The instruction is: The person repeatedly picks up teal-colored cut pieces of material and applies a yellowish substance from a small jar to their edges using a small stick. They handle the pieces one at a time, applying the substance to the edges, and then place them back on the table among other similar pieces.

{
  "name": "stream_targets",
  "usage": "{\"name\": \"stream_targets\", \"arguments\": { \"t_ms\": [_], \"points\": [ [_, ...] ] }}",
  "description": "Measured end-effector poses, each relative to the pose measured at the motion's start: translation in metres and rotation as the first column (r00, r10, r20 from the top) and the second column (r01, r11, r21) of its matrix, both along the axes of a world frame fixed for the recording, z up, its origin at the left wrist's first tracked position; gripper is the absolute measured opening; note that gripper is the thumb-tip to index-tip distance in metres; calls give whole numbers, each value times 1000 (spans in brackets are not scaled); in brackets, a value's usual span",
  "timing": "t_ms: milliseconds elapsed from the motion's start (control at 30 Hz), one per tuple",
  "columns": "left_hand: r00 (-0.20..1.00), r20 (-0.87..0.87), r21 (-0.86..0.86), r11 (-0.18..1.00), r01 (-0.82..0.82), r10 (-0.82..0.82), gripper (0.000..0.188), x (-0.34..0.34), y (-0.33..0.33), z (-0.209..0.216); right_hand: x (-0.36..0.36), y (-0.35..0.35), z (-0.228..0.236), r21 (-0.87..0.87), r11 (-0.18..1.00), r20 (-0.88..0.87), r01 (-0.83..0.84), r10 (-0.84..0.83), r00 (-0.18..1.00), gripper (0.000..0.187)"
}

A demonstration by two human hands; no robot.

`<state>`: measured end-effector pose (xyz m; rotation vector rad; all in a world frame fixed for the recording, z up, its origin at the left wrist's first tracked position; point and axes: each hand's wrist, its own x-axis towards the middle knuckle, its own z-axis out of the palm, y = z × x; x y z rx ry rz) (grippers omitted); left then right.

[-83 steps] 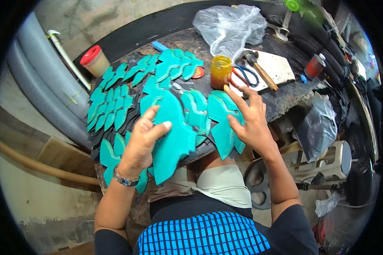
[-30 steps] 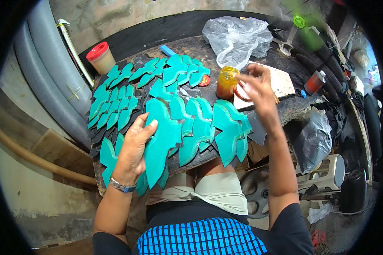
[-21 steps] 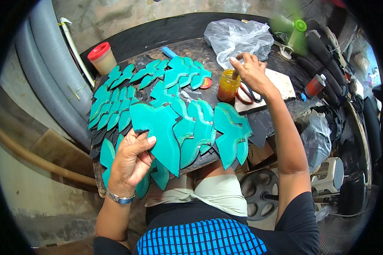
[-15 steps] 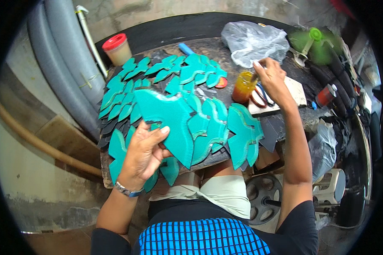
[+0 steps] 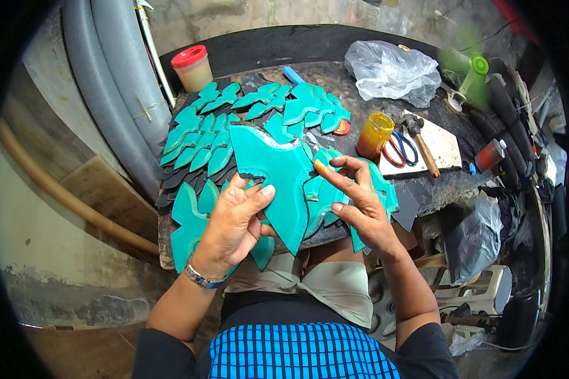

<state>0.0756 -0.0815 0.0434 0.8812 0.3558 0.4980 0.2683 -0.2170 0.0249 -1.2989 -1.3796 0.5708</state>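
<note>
Teal leather cutout (image 5: 275,174), large and pointed, is what I see pinched along its left edge by my left hand (image 5: 234,224). My right hand (image 5: 357,202) touches its right edge, fingers spread, forefinger tip coated in yellow glue. Beyond lie rows of smaller teal pieces (image 5: 202,136); far right, a glue jar (image 5: 374,134) near scissors (image 5: 401,148).

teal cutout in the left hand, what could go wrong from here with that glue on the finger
The right hand has a yellow-orange dab on its index fingertip near the teal cutout held by the left hand; it could smear where it isn't wanted. The open glue jar stands close to the scissors and hammer, so a careless reach might tip it.
</note>
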Motion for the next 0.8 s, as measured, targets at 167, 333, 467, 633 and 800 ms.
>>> {"name": "stream_targets", "arguments": {
  "t_ms": [167,333,467,633,800],
  "points": [
    [1000,-10,3,1000,-17,17,41,1,-5,4,-8,3,-4,15,998,148,59,-60,987,63],
    [1000,6,18,1000,-22,22,37,3,-5,1,-13,3,-5,0,1000,204,16,-16,979,71],
    [1000,7,40,999,-4,4,41,2,0,-2,-15,2,-9,132,991,343,32,-76,936,76],
    [998,61,49,999,1,-4,41,3,-1,-4,-20,-6,-14,236,971,421,31,-131,897,78],
    [999,25,68,997,-38,36,43,5,1,-4,-29,-15,-19,342,937,591,65,-268,761,70]
  ]
}}
